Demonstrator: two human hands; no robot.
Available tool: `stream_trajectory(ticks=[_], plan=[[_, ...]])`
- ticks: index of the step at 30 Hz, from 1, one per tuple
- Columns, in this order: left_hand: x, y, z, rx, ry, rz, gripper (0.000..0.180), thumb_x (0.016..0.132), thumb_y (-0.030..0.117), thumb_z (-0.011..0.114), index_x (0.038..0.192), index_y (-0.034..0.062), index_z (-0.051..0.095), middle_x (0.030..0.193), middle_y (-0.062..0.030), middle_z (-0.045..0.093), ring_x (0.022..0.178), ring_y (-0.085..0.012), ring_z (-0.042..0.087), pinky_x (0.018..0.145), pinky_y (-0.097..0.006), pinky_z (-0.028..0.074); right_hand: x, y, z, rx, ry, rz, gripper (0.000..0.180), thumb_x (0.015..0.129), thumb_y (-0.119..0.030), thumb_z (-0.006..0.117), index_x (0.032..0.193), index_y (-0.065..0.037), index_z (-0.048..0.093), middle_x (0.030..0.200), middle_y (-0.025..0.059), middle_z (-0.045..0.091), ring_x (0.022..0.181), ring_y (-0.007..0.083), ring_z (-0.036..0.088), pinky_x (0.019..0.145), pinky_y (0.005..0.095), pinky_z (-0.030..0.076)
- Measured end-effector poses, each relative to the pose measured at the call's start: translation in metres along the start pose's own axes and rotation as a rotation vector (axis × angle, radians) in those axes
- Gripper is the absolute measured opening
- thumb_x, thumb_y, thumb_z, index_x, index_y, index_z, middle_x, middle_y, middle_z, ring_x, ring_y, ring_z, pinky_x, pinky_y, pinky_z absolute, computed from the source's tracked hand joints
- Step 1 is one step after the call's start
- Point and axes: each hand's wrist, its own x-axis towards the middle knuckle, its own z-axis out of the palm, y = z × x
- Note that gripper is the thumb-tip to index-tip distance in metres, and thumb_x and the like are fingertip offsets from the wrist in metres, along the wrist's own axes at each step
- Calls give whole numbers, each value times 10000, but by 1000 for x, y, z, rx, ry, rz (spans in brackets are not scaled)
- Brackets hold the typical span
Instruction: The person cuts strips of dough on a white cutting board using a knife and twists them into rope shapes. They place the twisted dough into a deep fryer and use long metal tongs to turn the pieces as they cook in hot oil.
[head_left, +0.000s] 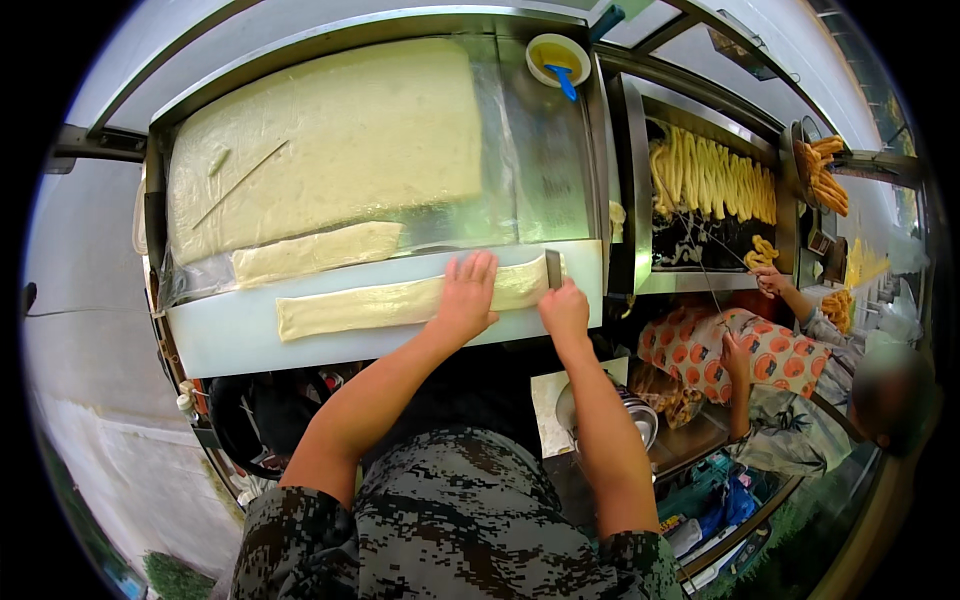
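Note:
A long flat strip of pale dough lies on a white cutting board. My left hand presses flat on the strip near its right end, fingers together. My right hand grips a metal dough cutter, whose blade stands on the strip's right end. A second dough strip lies behind the first. A large slab of dough covers the metal tray beyond.
A yellow bowl with a blue brush stands at the tray's far right corner. To the right, a fryer holds several frying dough sticks. Another person in a patterned apron handles long chopsticks there. Fried sticks pile on a rack.

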Motion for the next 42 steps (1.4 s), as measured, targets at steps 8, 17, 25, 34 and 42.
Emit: stream_trajectory(ticks=[8,17,25,34,42], plan=[[3,2,0,9,1,-11,1019,564,352,846,1394,1,372,1416,-135,380,1348,-297,335,1107,-522,253,-44,42,-5,-19,-41,-24,261,831,-179,537,940,53,586,788,301,635,778,472,627,704,518,510],[-3,-1,-1,28,-45,-14,1017,586,347,841,1412,9,353,1439,-130,363,1356,-289,331,1099,-549,244,-20,-10,12,74,-23,-13,258,804,-156,559,930,67,593,778,309,628,775,483,614,713,530,503],[-2,-3,-6,7,-42,-80,1018,581,351,837,1415,17,357,1443,-119,362,1371,-270,319,1100,-561,241,-38,20,6,-40,-170,-27,275,814,-151,548,989,54,604,816,302,641,816,461,630,740,513,508],[-10,-10,-7,3,-8,-65,995,593,336,825,1411,12,360,1434,-119,375,1363,-272,329,1091,-575,247,-54,-23,28,84,-33,-35,239,839,-173,558,958,32,589,783,287,642,754,463,628,694,534,502],[-25,-26,-13,-18,2,-108,938,601,298,808,1390,8,390,1423,-120,385,1352,-260,346,1072,-588,260,-20,-36,21,33,-152,-47,242,780,-118,522,933,49,608,827,312,641,815,455,636,733,511,513]])
